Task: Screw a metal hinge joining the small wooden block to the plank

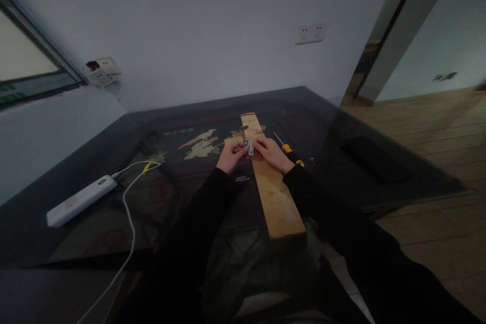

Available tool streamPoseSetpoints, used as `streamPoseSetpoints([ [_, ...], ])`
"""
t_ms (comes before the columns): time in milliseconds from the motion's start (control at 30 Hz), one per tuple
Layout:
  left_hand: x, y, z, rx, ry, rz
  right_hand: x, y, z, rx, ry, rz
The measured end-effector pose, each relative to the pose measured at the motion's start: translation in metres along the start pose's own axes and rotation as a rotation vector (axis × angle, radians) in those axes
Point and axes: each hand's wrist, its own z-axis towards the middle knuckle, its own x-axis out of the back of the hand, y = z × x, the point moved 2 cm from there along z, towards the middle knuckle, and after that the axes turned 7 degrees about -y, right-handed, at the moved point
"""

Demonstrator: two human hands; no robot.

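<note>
My left hand (232,156) and my right hand (272,153) meet over a long wooden board (277,197). Their fingertips pinch a small silvery metal piece (248,147) between them, too small to make out in detail. The board lies lengthwise, its near end overhanging the table edge towards me. Beside my right hand rests a screwdriver (287,149) with a yellow and black handle, its shaft pointing away. Several thin screws (242,178) lie on the table below my left hand. A second, shorter piece of wood (232,139) shows partly behind that hand.
The dark table (182,187) has a glossy top with a painted bird and leaves. At left lies a white power strip (81,201), its cable (131,217) running over the near edge. A flat black object (374,158) sits at right. A wall with sockets (310,33) stands behind.
</note>
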Motion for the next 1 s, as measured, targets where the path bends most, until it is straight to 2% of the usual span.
streamPoseSetpoints([
  [167, 0.001, -0.002, 0.0, -0.056, 0.085, 0.044, -0.002, -0.002, -0.003, -0.032, -0.041, 0.094],
  [433, -0.004, -0.001, -0.004, -0.177, 0.246, 0.375, -0.003, -0.009, -0.005, 0.026, -0.018, -0.147],
  [600, -0.009, -0.002, -0.006, -0.213, 0.226, 0.58, -0.001, -0.005, -0.006, 0.0, -0.02, -0.163],
  [767, -0.013, 0.0, -0.009, -0.257, 0.166, 0.711, 0.003, -0.001, -0.004, 0.013, 0.031, -0.268],
  [867, -0.015, 0.005, -0.012, -0.27, 0.139, 0.701, 0.006, -0.001, -0.004, 0.031, 0.057, -0.32],
  [1000, -0.015, 0.01, -0.013, -0.269, 0.15, 0.571, 0.008, -0.004, -0.005, 0.049, 0.08, -0.354],
])
